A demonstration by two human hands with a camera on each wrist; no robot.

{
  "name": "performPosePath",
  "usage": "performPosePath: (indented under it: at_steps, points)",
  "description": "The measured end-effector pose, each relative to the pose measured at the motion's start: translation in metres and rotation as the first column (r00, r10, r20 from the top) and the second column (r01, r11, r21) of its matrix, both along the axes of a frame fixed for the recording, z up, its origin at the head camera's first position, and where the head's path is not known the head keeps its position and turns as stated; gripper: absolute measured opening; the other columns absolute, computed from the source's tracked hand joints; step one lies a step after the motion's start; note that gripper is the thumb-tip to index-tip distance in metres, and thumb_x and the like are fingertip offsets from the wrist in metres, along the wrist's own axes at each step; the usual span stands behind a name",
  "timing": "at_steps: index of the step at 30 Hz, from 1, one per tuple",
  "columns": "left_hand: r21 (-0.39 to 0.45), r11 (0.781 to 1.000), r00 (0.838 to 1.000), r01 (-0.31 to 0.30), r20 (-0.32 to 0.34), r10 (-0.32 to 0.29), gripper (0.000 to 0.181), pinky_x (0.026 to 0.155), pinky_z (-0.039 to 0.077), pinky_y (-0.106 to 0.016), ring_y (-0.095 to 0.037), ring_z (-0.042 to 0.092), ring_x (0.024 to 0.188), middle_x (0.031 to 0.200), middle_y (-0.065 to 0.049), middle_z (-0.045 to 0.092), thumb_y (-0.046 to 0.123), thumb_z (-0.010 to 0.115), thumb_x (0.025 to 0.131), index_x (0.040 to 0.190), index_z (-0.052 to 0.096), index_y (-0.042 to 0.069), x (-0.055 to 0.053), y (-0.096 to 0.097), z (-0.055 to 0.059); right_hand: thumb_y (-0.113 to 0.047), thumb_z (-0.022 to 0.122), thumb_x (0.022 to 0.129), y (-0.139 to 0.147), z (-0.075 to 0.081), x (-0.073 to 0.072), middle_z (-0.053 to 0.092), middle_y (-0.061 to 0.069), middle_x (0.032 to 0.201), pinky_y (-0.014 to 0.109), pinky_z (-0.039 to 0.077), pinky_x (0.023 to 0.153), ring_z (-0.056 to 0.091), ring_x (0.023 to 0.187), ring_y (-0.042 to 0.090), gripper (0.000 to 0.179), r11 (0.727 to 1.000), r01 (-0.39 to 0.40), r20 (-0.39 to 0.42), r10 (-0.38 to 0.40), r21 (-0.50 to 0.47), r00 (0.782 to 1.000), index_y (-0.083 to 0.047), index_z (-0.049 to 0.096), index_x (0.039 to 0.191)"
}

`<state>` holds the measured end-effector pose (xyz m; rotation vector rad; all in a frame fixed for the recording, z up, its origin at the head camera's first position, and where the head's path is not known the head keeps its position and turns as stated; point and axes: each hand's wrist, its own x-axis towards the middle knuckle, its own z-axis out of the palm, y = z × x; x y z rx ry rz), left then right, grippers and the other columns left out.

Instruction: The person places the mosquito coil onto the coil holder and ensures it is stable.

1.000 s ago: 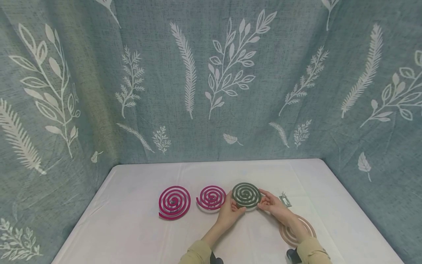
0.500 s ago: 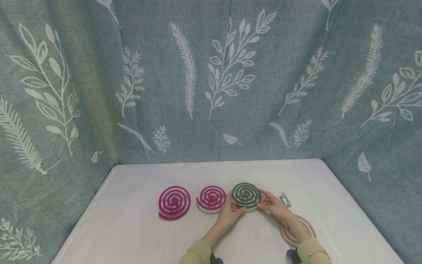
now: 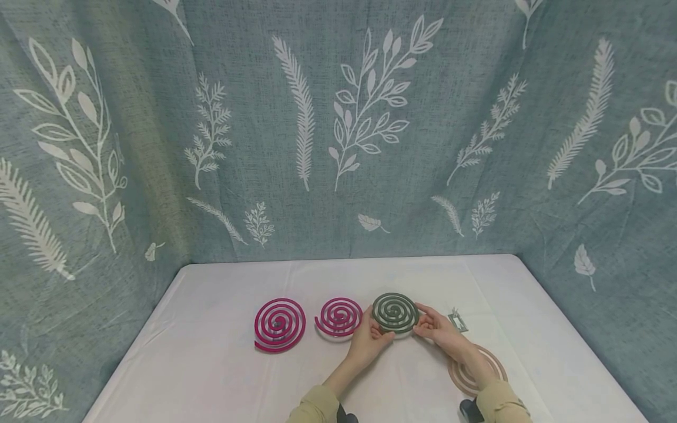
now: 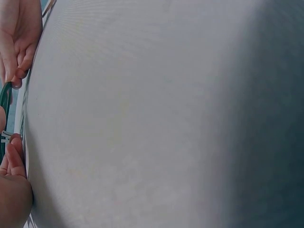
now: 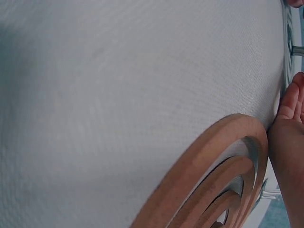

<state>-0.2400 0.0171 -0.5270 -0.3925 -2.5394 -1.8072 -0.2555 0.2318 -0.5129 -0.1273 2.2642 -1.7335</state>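
Note:
A dark green mosquito coil [image 3: 395, 313] is held level just above the table, between both hands. My left hand [image 3: 366, 342] pinches its left edge with the thumb in front. The right hand [image 3: 440, 333] grips the opposite edge between thumb and fingers. A small metal piece [image 4: 6, 137] shows beside the left fingers in the left wrist view, partly hidden by the hand. Just left of my left hand, a magenta coil [image 3: 339, 317] sits raised on a stand, and another magenta coil [image 3: 280, 325] stands farther left.
A flat metal coil stand [image 3: 458, 321] lies right of the right hand. Beneath the right forearm is a tan coil [image 5: 237, 142], partly covered in the head view. The white table [image 3: 201, 352] meets a leaf-patterned curtain [image 3: 238, 147] at the back and sides.

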Motion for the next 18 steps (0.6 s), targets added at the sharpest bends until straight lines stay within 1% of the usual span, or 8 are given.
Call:
performPosePath:
  at_steps: [13,18]
  points:
    - [0.024,1.000,1.000,0.010,0.028,-0.010,0.083,0.065,0.041,-0.015,-0.002,0.045,0.071,0.087,-0.009,0.056,0.014,0.072,0.081,0.143,0.023,-0.011,0.0005,-0.0005,0.0020,-0.011,0.061,0.090,-0.0003,-0.0015,-0.0002,0.051,0.001,0.094,0.017,0.045,0.073,0.049,0.082,0.006,0.070,1.000,0.002,-0.008,-0.002,0.005,1.000,0.002,0.022,0.147]
    - [0.020,1.000,1.000,0.006,0.021,-0.007,0.083,0.065,0.042,-0.015,-0.003,0.045,0.071,0.087,-0.009,0.056,0.014,0.072,0.081,0.143,0.023,-0.012,0.0006,-0.0004,0.0015,-0.011,0.062,0.090,0.0002,-0.0022,-0.0003,0.051,0.001,0.094,0.016,0.045,0.073,0.048,0.082,0.006,0.071,1.000,-0.001,-0.010,0.001,-0.001,1.000,0.002,0.022,0.147]
